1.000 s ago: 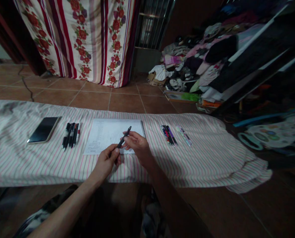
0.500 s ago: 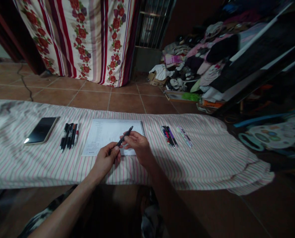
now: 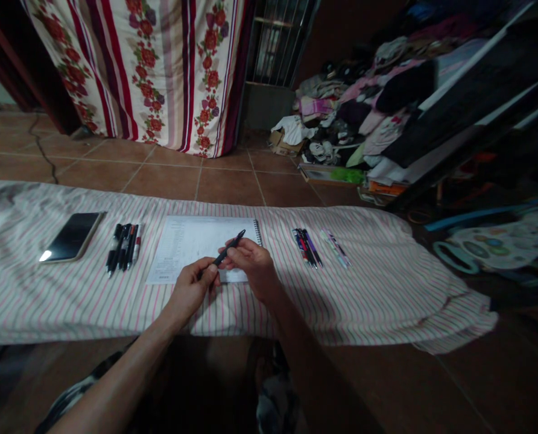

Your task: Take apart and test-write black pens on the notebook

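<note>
While my left hand (image 3: 193,288) pinches a black pen (image 3: 220,257) at its near end, my right hand (image 3: 253,264) pinches its middle above the notebook (image 3: 188,242).

No writing can be read; the notebook (image 3: 196,241) seems to bear print, too small to tell.

Two grips, a left grip (image 3: 196,281) and a right grip (image 3: 254,266), share one black pen (image 3: 236,240). One notebook (image 3: 185,238), one phone (image 3: 72,237) and three groups of pens lie on one cloth (image 3: 386,289). The group by the phone (image 3: 123,248) has about five, overlapping too closely for certainty; the middle group (image 3: 308,248) about four; the pale group (image 3: 336,247) two or three. Beyond: one curtain (image 3: 174,72), one cable (image 3: 43,154), and clothes (image 3: 316,107) too jumbled to count.
</note>
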`<action>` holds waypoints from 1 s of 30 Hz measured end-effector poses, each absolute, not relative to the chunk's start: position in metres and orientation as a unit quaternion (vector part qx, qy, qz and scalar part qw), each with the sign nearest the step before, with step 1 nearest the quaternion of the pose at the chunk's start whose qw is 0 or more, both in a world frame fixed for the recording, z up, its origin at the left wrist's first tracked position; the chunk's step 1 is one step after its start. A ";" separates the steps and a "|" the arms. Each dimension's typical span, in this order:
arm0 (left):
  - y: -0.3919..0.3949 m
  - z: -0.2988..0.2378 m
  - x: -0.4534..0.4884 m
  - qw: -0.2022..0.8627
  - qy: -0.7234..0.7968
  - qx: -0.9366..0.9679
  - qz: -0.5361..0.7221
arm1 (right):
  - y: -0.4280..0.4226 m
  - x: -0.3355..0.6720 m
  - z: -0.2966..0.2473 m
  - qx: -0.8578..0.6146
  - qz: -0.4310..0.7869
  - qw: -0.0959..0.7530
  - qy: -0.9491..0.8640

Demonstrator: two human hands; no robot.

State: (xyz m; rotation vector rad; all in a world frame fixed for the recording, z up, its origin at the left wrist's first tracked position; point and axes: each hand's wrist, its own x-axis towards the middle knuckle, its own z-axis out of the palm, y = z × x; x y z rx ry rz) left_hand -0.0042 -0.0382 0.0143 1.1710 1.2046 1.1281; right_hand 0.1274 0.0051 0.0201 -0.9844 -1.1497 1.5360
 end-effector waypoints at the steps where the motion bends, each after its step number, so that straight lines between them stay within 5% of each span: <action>1: -0.038 0.013 -0.005 0.518 0.509 0.500 0.472 | 0.005 0.127 0.020 -0.404 0.624 0.475 -0.471; 8: -0.036 0.004 -0.007 0.427 0.542 0.567 0.449 | 0.004 0.126 0.014 -0.424 0.581 0.488 -0.495; 30: -0.034 0.001 -0.001 0.434 0.528 0.559 0.469 | 0.000 0.123 0.010 -0.422 0.580 0.448 -0.534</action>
